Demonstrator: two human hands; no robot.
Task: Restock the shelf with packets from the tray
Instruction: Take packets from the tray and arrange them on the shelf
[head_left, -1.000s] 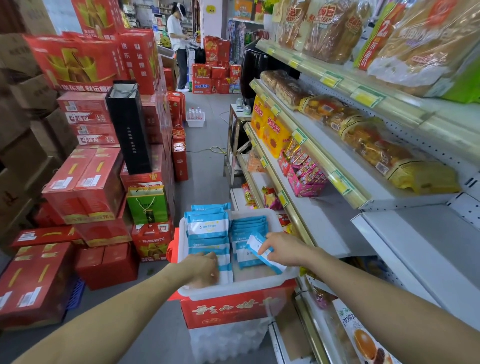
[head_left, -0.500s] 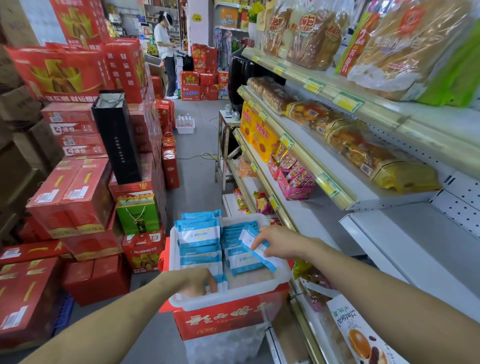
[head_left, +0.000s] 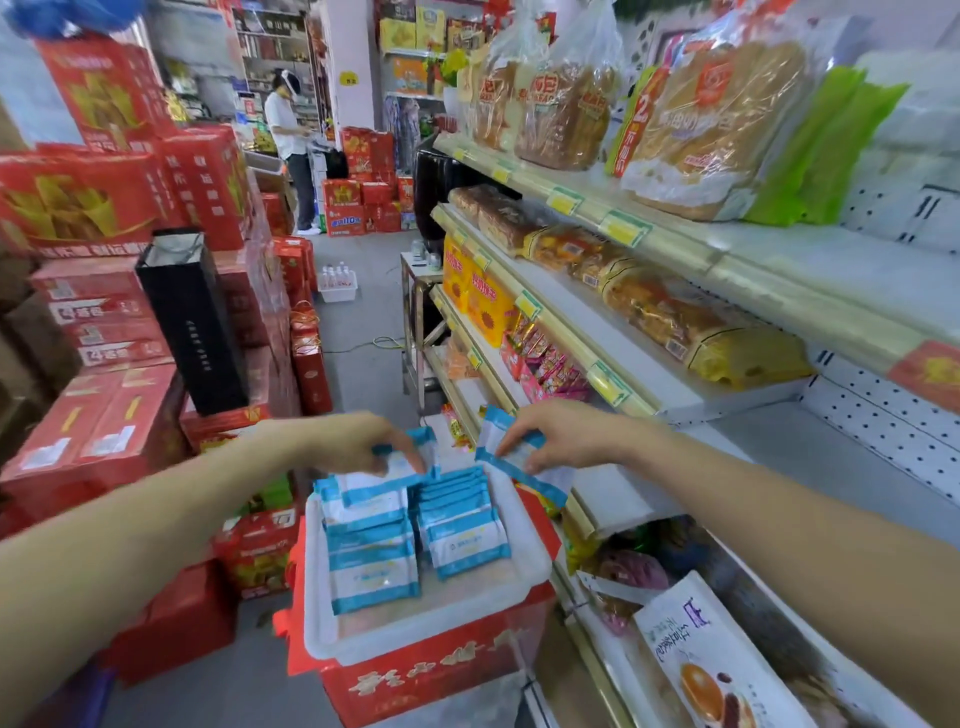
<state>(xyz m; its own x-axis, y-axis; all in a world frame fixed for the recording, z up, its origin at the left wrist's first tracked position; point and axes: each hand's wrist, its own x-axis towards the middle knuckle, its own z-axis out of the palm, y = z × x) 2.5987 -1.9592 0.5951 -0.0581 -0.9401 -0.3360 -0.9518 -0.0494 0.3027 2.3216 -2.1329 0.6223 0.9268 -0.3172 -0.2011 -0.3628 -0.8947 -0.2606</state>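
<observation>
Packets: two rows of blue-and-white packets (head_left: 371, 551) lie flat in the tray (head_left: 324, 618), at 6 o'clock in our view.
Tray: it sits on top of a red box (head_left: 431, 670), just beside the shelves.
Left hand: our left hand (head_left: 358, 441) pinches the top packet (head_left: 400, 470) by its far edge, fingers close together, at the tray's 12 o'clock end. We cannot tell if the packet is clear of the row.
Right hand: our right hand (head_left: 566, 434) holds the lifted packet (head_left: 519, 465) with a narrow pinch on its top edge. It hangs tilted over the tray's 2 o'clock corner.
Feel: we think the packets are light, thin and bendy. The wrap looks smooth, so one could slip out.
Where to hold: an edge works for one packet. For a few at once, we would press them flat between thumb and fingers.
Shelf: the bare white shelf (head_left: 810, 447) at 3 o'clock looks like the spot to fill.
Around us: pink snack packs (head_left: 550, 369) at 1 o'clock, bread bags (head_left: 561, 98) high at 1 o'clock, red boxes (head_left: 104, 415) at 9 o'clock, a black bag (head_left: 192, 322) at 10 o'clock, a person (head_left: 288, 140) far off at 11 o'clock.
In the way: the shelf above sticks out over the bare one, so we think our hand must go in under its front edge.
</observation>
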